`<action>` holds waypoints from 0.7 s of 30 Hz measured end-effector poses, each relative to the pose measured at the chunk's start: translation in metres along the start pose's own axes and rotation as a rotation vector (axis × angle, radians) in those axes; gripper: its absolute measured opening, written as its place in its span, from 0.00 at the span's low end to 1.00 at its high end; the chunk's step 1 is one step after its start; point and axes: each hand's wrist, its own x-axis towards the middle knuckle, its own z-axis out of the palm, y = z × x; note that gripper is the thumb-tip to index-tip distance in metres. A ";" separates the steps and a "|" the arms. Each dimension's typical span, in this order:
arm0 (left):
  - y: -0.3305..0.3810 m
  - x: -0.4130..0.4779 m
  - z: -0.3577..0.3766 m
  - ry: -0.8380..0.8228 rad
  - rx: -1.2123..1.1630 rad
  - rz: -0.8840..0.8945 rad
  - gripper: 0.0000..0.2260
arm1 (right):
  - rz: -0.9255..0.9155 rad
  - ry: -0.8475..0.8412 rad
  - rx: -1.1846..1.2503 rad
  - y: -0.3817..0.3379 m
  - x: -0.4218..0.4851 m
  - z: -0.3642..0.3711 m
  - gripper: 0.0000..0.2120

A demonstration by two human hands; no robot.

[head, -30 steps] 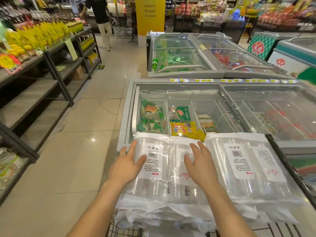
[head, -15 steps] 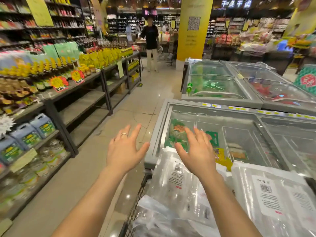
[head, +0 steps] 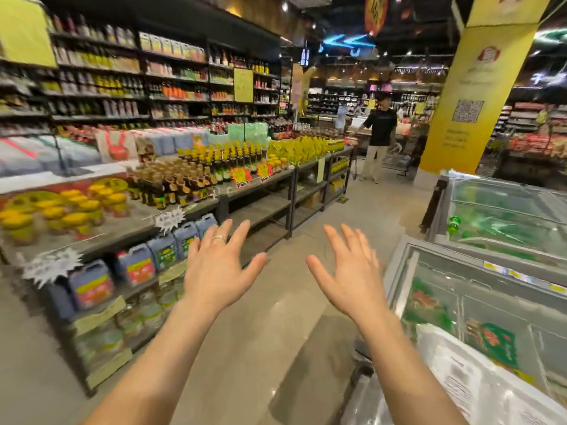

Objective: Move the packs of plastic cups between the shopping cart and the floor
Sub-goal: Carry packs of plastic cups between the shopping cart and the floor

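Left hand [head: 219, 271] and right hand [head: 348, 276] are raised over the floor [head: 276, 332], fingers spread wide, holding nothing. The pack of plastic cups [head: 469, 384] lies near right, cut off by the frame, label blurred. The cart is barely discernible beneath it.

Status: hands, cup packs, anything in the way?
Left hand open, empty. Right hand open, empty. Cup packs in cart, no hand on them. Person far down aisle.

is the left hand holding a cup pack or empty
Empty. The left hand is in the air with fingers spread, touching nothing; the pack of plastic cups lies apart at lower right.
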 end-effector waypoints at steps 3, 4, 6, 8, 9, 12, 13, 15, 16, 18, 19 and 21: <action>-0.071 -0.011 -0.025 0.035 0.019 -0.075 0.38 | -0.083 0.003 0.018 -0.074 0.006 0.022 0.32; -0.096 -0.016 -0.034 0.040 0.029 -0.095 0.38 | -0.108 -0.002 0.026 -0.099 0.008 0.031 0.33; -0.146 -0.025 -0.050 0.055 0.050 -0.136 0.37 | -0.151 -0.009 0.053 -0.152 0.011 0.049 0.36; -0.199 -0.037 -0.067 0.085 0.080 -0.182 0.36 | -0.200 -0.008 0.084 -0.204 0.015 0.069 0.39; -0.225 -0.044 -0.075 0.099 0.096 -0.210 0.36 | -0.231 -0.008 0.100 -0.230 0.016 0.079 0.40; -0.303 -0.073 -0.103 0.125 0.141 -0.311 0.36 | -0.311 -0.039 0.151 -0.310 0.018 0.107 0.37; -0.327 -0.083 -0.112 0.126 0.156 -0.351 0.36 | -0.340 -0.047 0.171 -0.336 0.017 0.116 0.36; -0.372 -0.102 -0.131 0.129 0.181 -0.429 0.35 | -0.408 -0.054 0.209 -0.387 0.015 0.134 0.35; -0.392 -0.110 -0.139 0.133 0.192 -0.465 0.35 | -0.446 -0.059 0.226 -0.412 0.014 0.143 0.35; -0.428 -0.125 -0.155 0.145 0.212 -0.532 0.35 | -0.512 -0.089 0.252 -0.455 0.013 0.159 0.33; -0.445 -0.132 -0.162 0.148 0.224 -0.563 0.35 | -0.543 -0.114 0.262 -0.475 0.013 0.167 0.33; -0.476 -0.145 -0.173 0.152 0.246 -0.615 0.35 | -0.599 -0.144 0.283 -0.511 0.013 0.184 0.32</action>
